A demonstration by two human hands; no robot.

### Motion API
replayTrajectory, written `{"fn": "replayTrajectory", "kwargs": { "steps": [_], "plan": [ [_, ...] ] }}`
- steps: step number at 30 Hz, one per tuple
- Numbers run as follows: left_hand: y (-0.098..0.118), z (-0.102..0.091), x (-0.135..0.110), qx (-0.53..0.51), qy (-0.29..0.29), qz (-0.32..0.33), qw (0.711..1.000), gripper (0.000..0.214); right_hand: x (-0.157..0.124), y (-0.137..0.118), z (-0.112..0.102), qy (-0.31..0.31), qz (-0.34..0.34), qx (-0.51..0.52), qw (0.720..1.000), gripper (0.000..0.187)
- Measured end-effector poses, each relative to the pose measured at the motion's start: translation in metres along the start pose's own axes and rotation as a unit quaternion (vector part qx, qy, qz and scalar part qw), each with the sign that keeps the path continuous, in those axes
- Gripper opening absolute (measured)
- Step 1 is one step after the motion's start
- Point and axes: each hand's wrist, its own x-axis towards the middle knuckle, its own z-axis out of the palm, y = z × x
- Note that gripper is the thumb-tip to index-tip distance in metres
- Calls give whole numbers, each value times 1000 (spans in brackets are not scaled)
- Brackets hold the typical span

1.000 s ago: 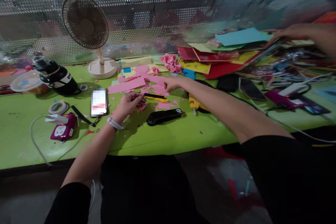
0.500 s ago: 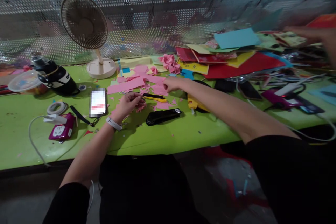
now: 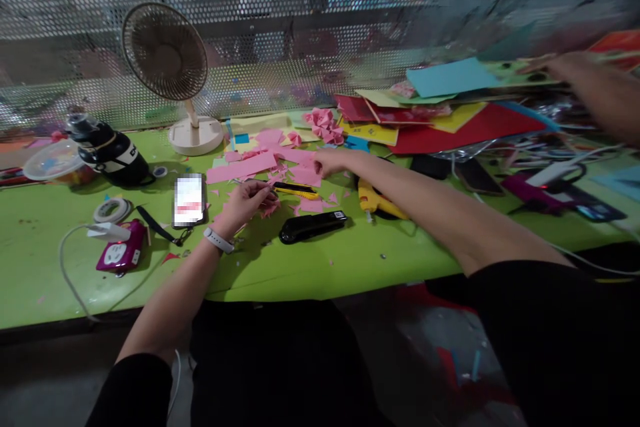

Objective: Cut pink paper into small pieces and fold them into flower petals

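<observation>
My left hand (image 3: 246,203), wearing a pale wristband, is closed in a pinch low over small pink paper scraps. What lies between its fingertips is too small to make out. Just right of those fingers lies a yellow and black utility knife (image 3: 297,190). My right hand (image 3: 330,161) reaches in with curled fingers at the edge of the pink paper pieces (image 3: 300,159); its fingertips are partly hidden. A black stapler (image 3: 313,226) rests nearer to me. Behind the hands sit a folded pink paper flower (image 3: 324,125) and a long pink strip (image 3: 245,167).
A yellow glue gun (image 3: 373,200) lies partly under my right forearm. Left are a phone (image 3: 189,199), a purple power socket (image 3: 123,247), tape (image 3: 112,209), a black bottle (image 3: 113,153) and a fan (image 3: 195,137). Coloured sheets (image 3: 450,77) pile up rightward, near another person's hand (image 3: 565,70).
The view has shifted slightly. My hands stay in nearly the same places among the pink paper. The other person's hand at the far right has moved a little left.
</observation>
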Motion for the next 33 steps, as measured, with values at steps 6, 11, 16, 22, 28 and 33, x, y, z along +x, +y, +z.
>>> {"fn": "replayTrajectory", "kwargs": {
  "steps": [6,11,16,22,28,33],
  "plan": [
    [0,0,0,-1,-1,-3,1000,21,-6,-2,-1,-13,16,-20,1000,16],
    [-4,0,2,-3,-1,-11,1000,24,-14,1,2,-1,20,-7,1000,18],
    [-5,-1,3,-5,-5,-9,1000,21,-18,5,5,8,23,15,1000,17],
    [-3,-1,1,-6,-6,-12,1000,21,-21,5,4,19,25,22,999,20],
    [-6,-1,3,-12,-4,-13,1000,22,-23,1,1,32,49,-3,998,15],
    [-5,-1,3,-4,-6,-15,1000,28,-10,-5,2,10,54,-26,998,14]
  ]
}}
